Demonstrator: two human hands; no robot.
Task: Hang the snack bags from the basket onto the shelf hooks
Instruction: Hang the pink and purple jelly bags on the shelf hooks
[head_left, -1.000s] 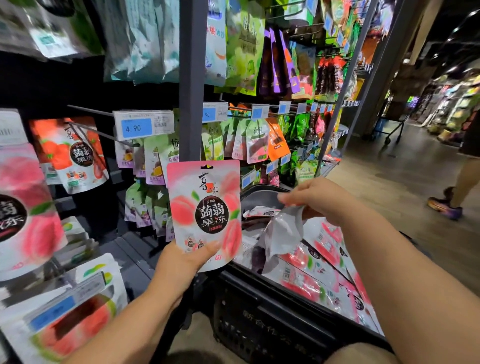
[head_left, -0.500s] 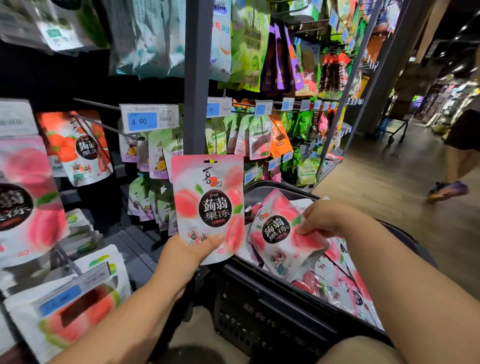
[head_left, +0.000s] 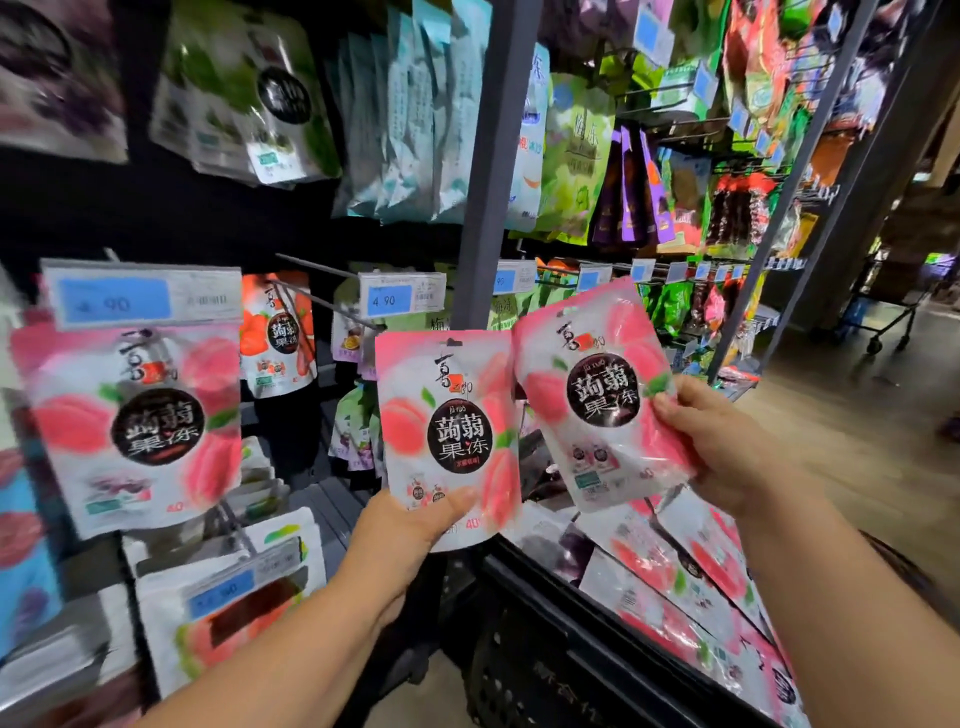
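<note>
Basket: a black plastic basket sits nearest, low and to the right, with more pink pouches lying flat inside.
Left hand: the left hand grips the bottom edge of an upright peach pouch, thumb across the front.
Right hand: the right hand pinches the right side of a second peach pouch, which is tilted, its top corner meeting the first pouch.
Both pouches: held up above the basket, in front of the shelf, not yet hung.
Handling: they look light, soft and glossy, likely floppy and a little slippery; a hold nearer the top would steer better.
Hang slot: a small dark cut-out sits at the first pouch's top centre.
Hooks: a thin metal hook juts out beside a blue price tag; a matching hung pouch is at the left.
Beyond: a grey shelf post among blurred snack bags.
</note>
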